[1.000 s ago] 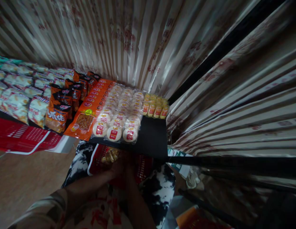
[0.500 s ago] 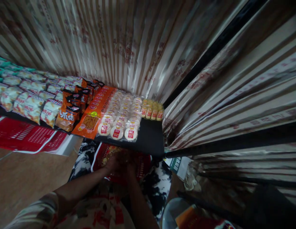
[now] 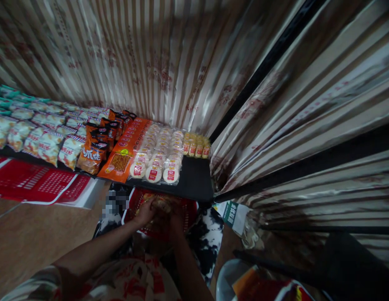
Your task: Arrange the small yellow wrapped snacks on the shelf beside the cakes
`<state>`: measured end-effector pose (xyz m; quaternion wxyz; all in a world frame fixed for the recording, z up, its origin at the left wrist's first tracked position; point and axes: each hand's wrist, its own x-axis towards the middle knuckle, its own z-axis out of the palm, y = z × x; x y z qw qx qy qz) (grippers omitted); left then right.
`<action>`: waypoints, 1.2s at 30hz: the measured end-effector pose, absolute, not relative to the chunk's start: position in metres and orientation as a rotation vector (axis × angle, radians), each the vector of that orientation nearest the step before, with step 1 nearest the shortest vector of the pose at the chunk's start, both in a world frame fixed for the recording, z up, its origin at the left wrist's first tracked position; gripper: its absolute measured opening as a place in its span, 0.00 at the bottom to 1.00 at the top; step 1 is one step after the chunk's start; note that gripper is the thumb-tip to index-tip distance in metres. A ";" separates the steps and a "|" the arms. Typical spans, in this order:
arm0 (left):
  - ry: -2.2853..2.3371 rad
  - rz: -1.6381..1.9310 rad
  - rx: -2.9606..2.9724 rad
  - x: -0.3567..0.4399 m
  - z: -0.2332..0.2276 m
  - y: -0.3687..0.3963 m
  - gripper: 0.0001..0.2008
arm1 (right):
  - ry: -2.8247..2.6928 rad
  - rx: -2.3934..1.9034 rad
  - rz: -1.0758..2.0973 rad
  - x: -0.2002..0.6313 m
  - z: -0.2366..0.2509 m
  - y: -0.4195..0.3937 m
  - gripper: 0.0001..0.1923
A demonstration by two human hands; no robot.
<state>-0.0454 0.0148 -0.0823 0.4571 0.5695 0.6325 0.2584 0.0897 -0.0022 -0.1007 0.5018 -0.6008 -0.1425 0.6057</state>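
Head view: left hand [image 3: 146, 212] and right hand [image 3: 177, 218] (grip too dark to tell) over a dotted red package [image 3: 190, 212].

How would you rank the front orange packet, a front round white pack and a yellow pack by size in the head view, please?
Front orange packet (largest)
Front round white pack
Yellow pack (smallest)

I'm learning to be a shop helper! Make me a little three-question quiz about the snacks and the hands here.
1. How many round white snacks are in the row nearest the person?
2. True or false: the left hand and right hand rest on top of the black shelf.
3. Fill in: the container at the hands is mostly ____.

Key: 1. Three. 2. False, they are below its front edge. 3. Red.
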 end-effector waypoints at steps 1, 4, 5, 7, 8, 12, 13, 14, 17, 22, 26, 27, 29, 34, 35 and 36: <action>1.554 0.645 1.421 -0.045 -0.078 0.015 0.25 | -0.307 -1.455 1.467 0.090 -0.096 -0.002 0.20; 1.549 0.667 1.475 -0.045 -0.070 0.014 0.25 | -0.276 -1.460 1.475 0.093 -0.084 -0.003 0.20; 1.541 0.673 1.490 -0.045 -0.068 0.013 0.25 | -0.298 -1.461 1.476 0.094 -0.081 -0.004 0.20; 1.515 0.689 1.510 -0.045 -0.065 0.012 0.27 | -0.347 -1.471 1.486 0.097 -0.077 -0.005 0.20; 1.498 0.692 1.518 -0.045 -0.064 0.011 0.28 | -0.372 -1.478 1.494 0.098 -0.077 -0.005 0.20; 1.449 0.706 1.556 -0.047 -0.058 0.007 0.29 | -0.434 -1.482 1.491 0.102 -0.076 -0.006 0.21; 1.443 0.702 1.566 -0.047 -0.057 0.006 0.29 | -0.436 -1.469 1.485 0.103 -0.075 -0.007 0.21; 1.440 0.695 1.573 -0.048 -0.054 0.005 0.29 | -0.433 -1.451 1.480 0.104 -0.073 -0.006 0.20; 1.439 0.676 1.587 -0.050 -0.048 0.001 0.29 | -0.409 -1.400 1.481 0.106 -0.063 -0.007 0.18; 1.409 0.694 1.627 -0.052 -0.039 -0.005 0.28 | -0.413 -1.392 1.554 0.109 -0.052 -0.007 0.18; 1.408 0.686 1.647 -0.052 -0.036 -0.008 0.26 | -0.409 -1.426 1.513 0.116 -0.054 -0.007 0.16; 1.405 0.682 1.652 -0.052 -0.036 -0.008 0.26 | -0.403 -1.438 1.496 0.118 -0.054 -0.006 0.16; 1.394 0.678 1.664 -0.051 -0.035 -0.009 0.24 | -0.420 -1.467 1.456 0.122 -0.052 -0.006 0.14; 1.384 0.691 1.679 -0.049 -0.031 -0.011 0.21 | -0.481 -1.513 1.344 0.125 -0.037 -0.007 0.13; 1.386 0.690 1.673 -0.048 -0.030 -0.012 0.22 | -0.482 -1.518 1.326 0.125 -0.033 -0.007 0.13; 1.390 0.686 1.665 -0.048 -0.029 -0.012 0.22 | -0.487 -1.518 1.315 0.125 -0.030 -0.007 0.14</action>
